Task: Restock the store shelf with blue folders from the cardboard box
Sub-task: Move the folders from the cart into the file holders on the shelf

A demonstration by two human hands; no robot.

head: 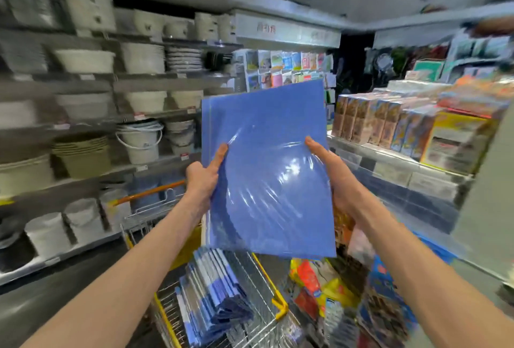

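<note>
The left grip (201,180) at 9 o'clock and right grip (331,178) at 3 o'clock clamp 1 shrink-wrapped blue folder pack (267,169) above spare folders (214,292) in the wire cart (274,289).

We are seeing open floor (69,286) running along the left shelves' (83,126) bottom edge. The wire cart (258,278), loaded with folders (214,300), is blocking below; boxed goods (370,122) are crowding the right shelf's (389,169) front edge; the blue folder pack (267,158) is filling the middle.
</note>
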